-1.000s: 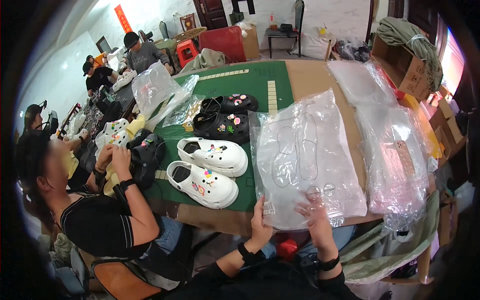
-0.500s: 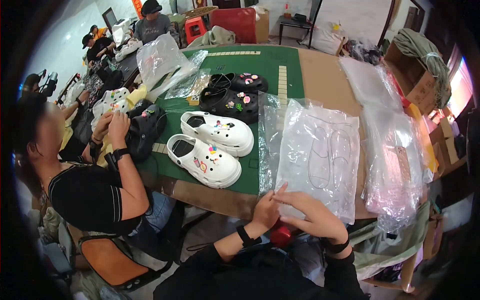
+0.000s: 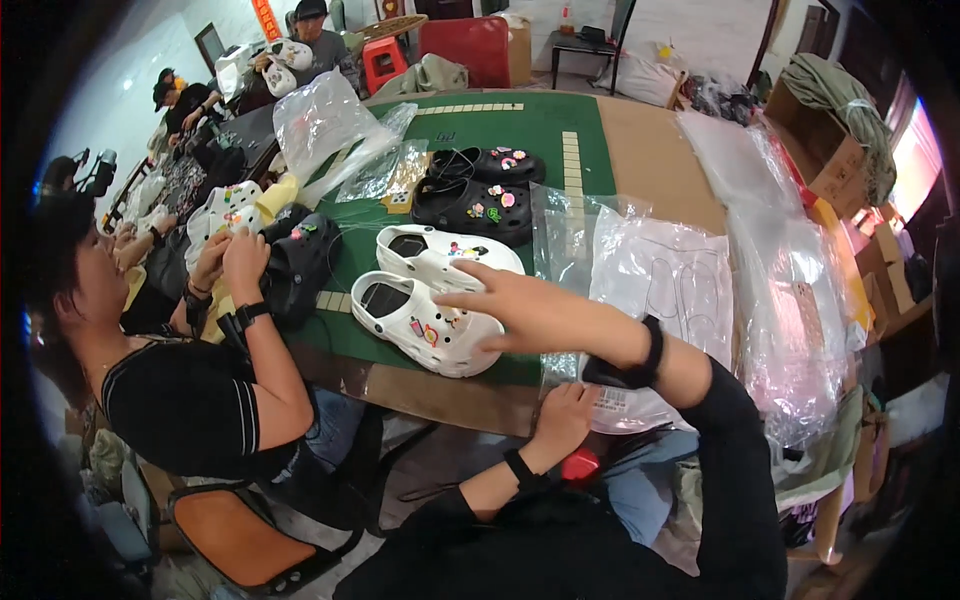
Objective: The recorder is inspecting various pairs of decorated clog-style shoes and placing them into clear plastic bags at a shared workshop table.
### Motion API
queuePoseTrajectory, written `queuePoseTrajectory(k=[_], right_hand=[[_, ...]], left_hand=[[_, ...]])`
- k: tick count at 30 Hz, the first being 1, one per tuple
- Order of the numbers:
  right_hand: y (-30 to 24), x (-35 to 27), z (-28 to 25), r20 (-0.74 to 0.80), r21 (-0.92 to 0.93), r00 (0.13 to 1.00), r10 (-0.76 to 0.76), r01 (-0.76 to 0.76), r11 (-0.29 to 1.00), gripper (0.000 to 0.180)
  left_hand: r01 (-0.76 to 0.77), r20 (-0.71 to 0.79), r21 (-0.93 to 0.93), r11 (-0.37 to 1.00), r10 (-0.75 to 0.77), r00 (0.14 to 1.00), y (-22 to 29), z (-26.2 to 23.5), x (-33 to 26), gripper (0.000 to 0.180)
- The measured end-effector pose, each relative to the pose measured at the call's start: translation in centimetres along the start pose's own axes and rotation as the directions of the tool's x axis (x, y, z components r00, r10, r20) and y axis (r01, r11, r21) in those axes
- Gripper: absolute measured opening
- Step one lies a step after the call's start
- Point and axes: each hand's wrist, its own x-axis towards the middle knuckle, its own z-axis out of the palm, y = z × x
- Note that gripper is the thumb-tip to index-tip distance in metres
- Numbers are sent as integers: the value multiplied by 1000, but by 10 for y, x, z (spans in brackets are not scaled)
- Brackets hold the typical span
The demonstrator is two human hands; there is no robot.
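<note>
A pair of white clogs with colourful charms stands on the green table, the near clog point(image 3: 395, 318) in front of the far clog point(image 3: 405, 245). My right hand point(image 3: 535, 315) reaches across from the right with its fingers spread. It hovers over the clogs' toe ends and hides part of them; nothing is held in it. At the table's front edge, my left hand point(image 3: 565, 422) has its fingers bent together at the lower left corner of a clear plastic bag point(image 3: 665, 255). Shoe outlines show on this bag, and a white label lies beside the fingers.
Black clogs point(image 3: 475, 205) with charms stand behind the white pair. Stacked clear bags point(image 3: 785, 330) lie at the right, near a cardboard box point(image 3: 835, 165). On my left a co-worker point(image 3: 180, 400) handles a white clog point(image 3: 225, 210); a dark clog point(image 3: 305, 255) is close by.
My hands, together at the bag's corner before, have parted. The right one has swung left over the white clogs; the left one stays by the bag. A person at the back now holds up white clogs.
</note>
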Motion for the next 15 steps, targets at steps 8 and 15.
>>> queuePoseTrajectory(k=[8, 15], right_hand=[[42, 91, 58, 254, -127, 957, 141, -111, 986, 98], [42, 104, 68, 196, -398, 952, 234, -140, 906, 103]], left_hand=[[-54, 49, 19, 998, 53, 997, -3, -5, -2, 11], [-51, 32, 4, 999, 51, 998, 1, -11, 3, 23]])
